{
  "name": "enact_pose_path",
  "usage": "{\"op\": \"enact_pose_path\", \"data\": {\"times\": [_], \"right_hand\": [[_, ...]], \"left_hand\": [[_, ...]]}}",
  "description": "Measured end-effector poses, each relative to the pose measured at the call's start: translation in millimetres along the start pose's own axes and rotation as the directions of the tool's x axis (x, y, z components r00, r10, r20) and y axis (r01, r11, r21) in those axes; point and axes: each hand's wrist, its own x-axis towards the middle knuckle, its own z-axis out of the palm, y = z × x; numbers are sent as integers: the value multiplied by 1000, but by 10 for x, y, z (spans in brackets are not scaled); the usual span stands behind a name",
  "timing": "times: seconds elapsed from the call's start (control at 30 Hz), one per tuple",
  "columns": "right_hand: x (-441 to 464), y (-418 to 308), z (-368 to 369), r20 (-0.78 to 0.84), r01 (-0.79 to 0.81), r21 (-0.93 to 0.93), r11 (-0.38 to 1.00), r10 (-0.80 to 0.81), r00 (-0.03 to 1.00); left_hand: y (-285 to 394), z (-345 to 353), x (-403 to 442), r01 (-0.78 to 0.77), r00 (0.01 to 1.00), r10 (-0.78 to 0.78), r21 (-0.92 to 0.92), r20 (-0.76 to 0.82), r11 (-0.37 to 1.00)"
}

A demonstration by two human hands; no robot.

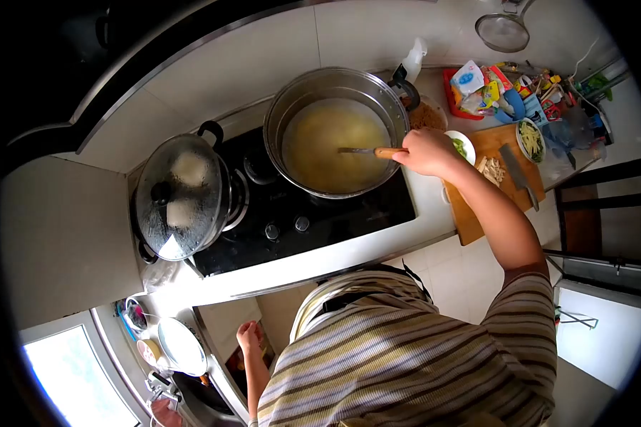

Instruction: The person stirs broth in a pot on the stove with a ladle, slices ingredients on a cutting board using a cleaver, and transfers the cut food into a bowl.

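Note:
My right hand [427,151] is closed around the wooden handle [388,152] of a metal cooking utensil [357,150]. Its working end dips into cloudy yellowish liquid, so I cannot tell its kind. The liquid fills much of a large steel pot [274,128] on the black stove [349,220]. Low beside my body hangs my left hand [249,336], fingers curled and nothing visible in them. Left of the pot stands a lidded pan [146,188]; pale round pieces show through its fogged glass lid [185,186].
On the right, a cutting board [470,220] carries a cleaver [513,165], chopped pale pieces [491,171] and a bowl of shredded vegetables [530,139]. Behind it sits a red basket [452,92] of packets. A strainer [502,34] hangs on the wall. A white basin [180,346] is lower left.

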Motion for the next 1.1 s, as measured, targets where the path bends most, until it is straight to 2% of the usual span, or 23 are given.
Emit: {"op": "enact_pose_path", "data": {"times": [0.07,0.1,0.17,0.27,0.33,0.37,0.4,0.47,0.5,0.53,0.57,0.63,0.7,0.73,0.77,0.8,0.83,0.87,0.93,0.97,1.03,1.07,1.1], "right_hand": [[51,30,126,-9,46,145,988,-45,999],[49,70,148,-6,47,152,987,-47,999],[16,202,184,17,129,277,952,-139,990],[-216,378,212,-33,142,403,904,-141,990],[-395,480,261,-131,193,492,849,-147,980],[-486,513,280,-132,192,493,848,-146,980],[-582,535,278,-167,186,548,816,-111,980],[-775,554,261,-202,184,598,780,-75,977],[-869,541,241,-239,170,623,763,-22,971],[-942,523,237,-274,162,646,746,28,961],[-1001,510,250,-273,173,639,750,10,962],[-1089,492,267,-410,226,608,761,56,911],[-1144,441,275,-429,200,617,761,111,897],[-1175,427,268,-455,198,593,780,122,882],[-1188,408,287,-481,208,573,793,121,868],[-1193,352,319,-496,173,588,790,183,849],[-1194,329,383,-491,156,614,773,220,843],[-1158,411,481,-532,214,599,771,185,826],[-1003,587,639,-645,115,291,950,106,757],[-934,538,652,-708,180,211,961,23,706],[-868,459,687,-743,120,6,993,-76,665],[-839,382,664,-748,152,-11,988,-109,655],[-853,273,639,-712,53,-47,997,-71,699]], "left_hand": [[1,23,-58,5,1000,-6,26,22,1000],[2,24,-74,10,999,-12,46,50,999],[-12,24,-120,1,999,-6,95,48,996],[-64,-7,-132,10,1000,-10,97,4,995],[-236,-160,-56,16,995,-19,38,97,999],[-402,-277,39,15,995,-19,40,96,999],[-610,-414,164,-28,987,35,-46,159,999],[-565,-486,121,144,981,-97,-292,171,946],[-371,-453,-57,332,943,-292,-450,157,829],[-424,-544,-34,304,948,-213,-480,236,823],[-488,-624,-9,272,962,-222,-524,158,807],[-594,-847,99,282,959,-209,-623,190,730],[-612,-985,126,230,973,-168,-680,156,697],[-588,-970,141,189,973,-225,-724,48,664],[-641,-1042,229,180,969,-244,-767,31,615],[-747,-1155,324,143,989,-111,-752,93,643],[-627,-1095,256,108,989,-149,-764,15,636],[-406,-1034,122,107,975,-217,-785,-36,610],[-503,-1218,222,55,979,-203,-913,-30,404],[-525,-1272,253,-1,978,-193,-937,-73,350],[-552,-1391,356,-96,960,-226,-953,-164,286],[-562,-1461,370,-133,958,-218,-962,-187,240],[-550,-1548,377,-163,957,-208,-966,-204,200]]}}
